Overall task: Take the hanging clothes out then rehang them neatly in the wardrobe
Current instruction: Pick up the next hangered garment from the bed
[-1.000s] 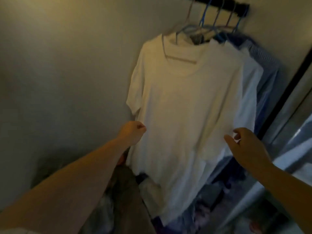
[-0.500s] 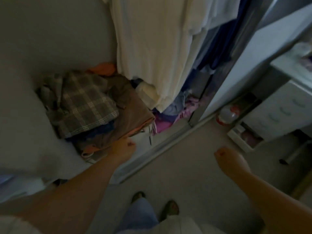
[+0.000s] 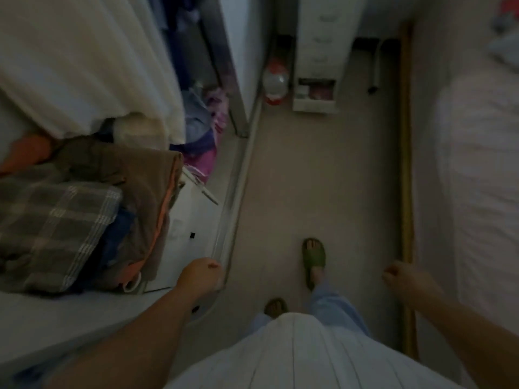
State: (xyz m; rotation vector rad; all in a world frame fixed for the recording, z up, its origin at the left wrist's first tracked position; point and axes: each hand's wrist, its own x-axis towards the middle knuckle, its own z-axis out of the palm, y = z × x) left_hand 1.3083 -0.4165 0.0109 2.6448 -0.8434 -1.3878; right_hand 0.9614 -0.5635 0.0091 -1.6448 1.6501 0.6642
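Here the hanging clothes (image 3: 84, 60) were at the far left of the head view, inside the wardrobe; only the cream lower part showed, hem hanging over the folded pile (image 3: 70, 220) on the white shelf (image 3: 185, 226); hangers and rail were out of frame, so which way the hangers faced could not be told; long axis of the garments ran vertical, hems down; darker blue clothes (image 3: 179, 15) hung just beside, toward the sliding door track (image 3: 238, 192). From the hands the clothes lay up, forward and left; the left hand (image 3: 200, 276) was the nearer one, hovering at the front edge of the shelf by the track, fingers curled in, holding nothing; the right hand (image 3: 407, 279) hung well apart near the bed edge (image 3: 405, 164), fingers loosely curled, also empty. Judgement: nothing was taken out yet; next reach would have to go back up and left, left arm first.
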